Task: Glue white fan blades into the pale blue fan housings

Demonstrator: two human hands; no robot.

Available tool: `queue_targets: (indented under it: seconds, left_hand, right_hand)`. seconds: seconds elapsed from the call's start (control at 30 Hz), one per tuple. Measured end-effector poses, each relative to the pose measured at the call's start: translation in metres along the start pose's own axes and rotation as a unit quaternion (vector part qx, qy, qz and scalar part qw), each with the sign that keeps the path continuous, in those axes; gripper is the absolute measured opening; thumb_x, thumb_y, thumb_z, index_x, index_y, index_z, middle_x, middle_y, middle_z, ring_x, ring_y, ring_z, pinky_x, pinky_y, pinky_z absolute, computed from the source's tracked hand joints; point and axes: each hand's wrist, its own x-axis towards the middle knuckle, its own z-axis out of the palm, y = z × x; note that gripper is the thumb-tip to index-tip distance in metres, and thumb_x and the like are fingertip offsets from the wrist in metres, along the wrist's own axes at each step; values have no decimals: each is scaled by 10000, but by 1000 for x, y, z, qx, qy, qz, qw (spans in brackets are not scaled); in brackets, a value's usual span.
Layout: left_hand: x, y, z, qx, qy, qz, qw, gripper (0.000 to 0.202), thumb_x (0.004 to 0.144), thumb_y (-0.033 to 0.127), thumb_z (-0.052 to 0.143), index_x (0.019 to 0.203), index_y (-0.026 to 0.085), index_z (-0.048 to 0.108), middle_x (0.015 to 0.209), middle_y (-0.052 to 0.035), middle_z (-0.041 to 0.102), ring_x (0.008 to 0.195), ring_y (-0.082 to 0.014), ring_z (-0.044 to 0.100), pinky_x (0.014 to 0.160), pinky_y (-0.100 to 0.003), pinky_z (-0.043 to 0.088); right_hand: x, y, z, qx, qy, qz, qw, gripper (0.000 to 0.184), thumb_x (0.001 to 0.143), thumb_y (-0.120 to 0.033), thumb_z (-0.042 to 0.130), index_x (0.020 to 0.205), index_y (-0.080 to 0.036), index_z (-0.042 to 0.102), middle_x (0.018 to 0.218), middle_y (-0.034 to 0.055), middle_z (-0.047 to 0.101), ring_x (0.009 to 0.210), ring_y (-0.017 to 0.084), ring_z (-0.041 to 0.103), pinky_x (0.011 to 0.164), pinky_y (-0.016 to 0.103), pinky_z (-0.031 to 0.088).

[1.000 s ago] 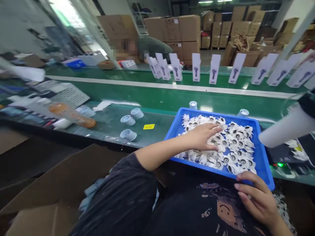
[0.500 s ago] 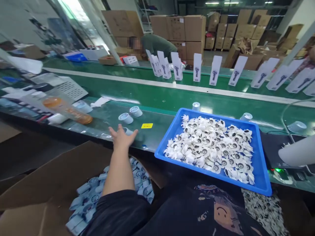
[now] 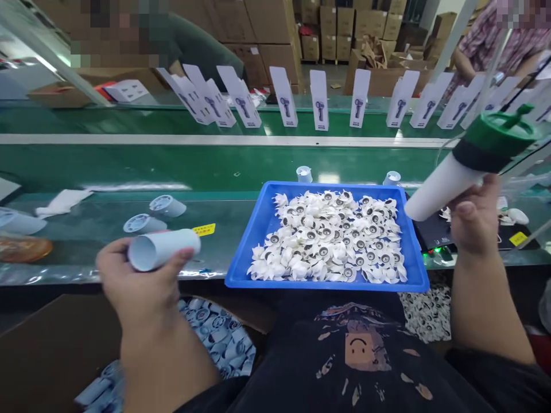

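My left hand (image 3: 138,284) grips a pale-blue plastic tube (image 3: 163,249); my right hand (image 3: 473,221) clasps a white green-capped tool (image 3: 469,160) beside the blue tray (image 3: 327,282) of white fan impellers (image 3: 331,235).

Open lane: bare tabletop (image 3: 224,221) between blue tray (image 3: 239,258) and two lying white housings (image 3: 169,205).
Centre blocked: tray heaped with white fan impellers (image 3: 331,235).
Behind tray: two small cups (image 3: 303,174) at far rim, then bare green belt (image 3: 172,166).
Far edge: row of upright cartons (image 3: 319,100).

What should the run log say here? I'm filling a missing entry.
left hand: holds white tube | right hand: holds green-capped cylinder | blue tray: white impellers, between hands
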Motion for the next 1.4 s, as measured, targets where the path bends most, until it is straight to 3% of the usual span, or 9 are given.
queue_targets:
  seconds: [0.03, 0.1, 0.23, 0.33, 0.53, 0.8, 1.07, 1.27, 1.4]
  left_hand:
    - [-6, 15, 14, -29, 36, 3, 999, 423, 784, 450, 780, 1105, 325, 534, 1016, 65, 706, 1125, -291, 668, 886, -543, 543]
    - [-16, 43, 43, -86, -2, 25, 996, 495, 668, 442, 855, 1056, 287, 590, 1035, 14, 723, 1077, -302, 687, 909, -521, 571]
    - [-33, 80, 84, -108, -209, 79, 969, 475, 747, 234, 737, 1198, 247, 589, 1147, -87, 712, 1067, -285, 691, 901, -446, 591]
    - [-43, 94, 101, -94, -289, 129, 944, 511, 760, 145, 637, 1249, 251, 533, 1136, -89, 692, 1135, -278, 649, 986, -465, 538]
    - [-49, 112, 133, -58, -389, 162, 905, 585, 774, 390, 776, 1259, 248, 483, 1089, -83, 700, 979, -262, 687, 836, -417, 566]
    - [-47, 141, 152, -111, -345, 220, 906, 319, 834, 433, 690, 1015, 192, 585, 868, -43, 697, 763, -207, 665, 654, -326, 528]
    - [-49, 144, 156, -137, -330, 220, 908, 265, 815, 401, 690, 955, 202, 584, 868, -49, 696, 782, -217, 674, 658, -337, 552]
    - [-50, 144, 157, -146, -335, 224, 903, 259, 831, 403, 677, 959, 201, 579, 871, -51, 696, 795, -218, 683, 673, -338, 563]
    - [-50, 144, 157, -149, -331, 227, 904, 259, 837, 402, 674, 966, 200, 575, 874, -47, 700, 798, -213, 685, 673, -335, 564]
  right_hand:
    - [1, -2, 8, 10, -10, 15, 1000, 512, 642, -547, 808, 1089, -386, 617, 1031, 61, 653, 862, 211, 636, 705, 349, 499]
    - [1, -6, 21, 22, 0, 26, 999, 512, 608, -486, 841, 1044, -365, 602, 997, 45, 664, 864, 207, 642, 755, 357, 523]
    - [-8, -20, 39, 78, -8, 87, 993, 561, 543, -468, 864, 1008, -337, 579, 1071, 35, 679, 817, 216, 685, 722, 382, 559]
    - [-21, -33, 50, 98, 8, 109, 989, 508, 578, -433, 838, 996, -303, 581, 1008, 33, 699, 739, 211, 697, 660, 381, 575]
    - [-26, -74, 74, 203, 13, 164, 965, 400, 604, -458, 756, 898, -251, 582, 766, -16, 688, 611, 182, 678, 513, 311, 553]
    - [-25, -116, 110, 279, -74, 207, 935, 610, 662, -590, 790, 1122, -304, 509, 732, -41, 665, 599, 203, 674, 510, 339, 575]
    - [-34, -119, 113, 149, -76, 181, 969, 666, 873, -816, 272, 1235, -314, 520, 727, -22, 631, 606, 209, 671, 551, 398, 568]
    - [-28, -122, 107, 64, -149, 213, 963, 827, 700, -977, 221, 798, -251, 606, 761, 40, 640, 696, 239, 690, 626, 451, 600]
    - [-25, -124, 107, 39, -151, 212, 965, 825, 665, -1004, 194, 757, -265, 549, 726, 26, 632, 678, 230, 689, 614, 430, 596]
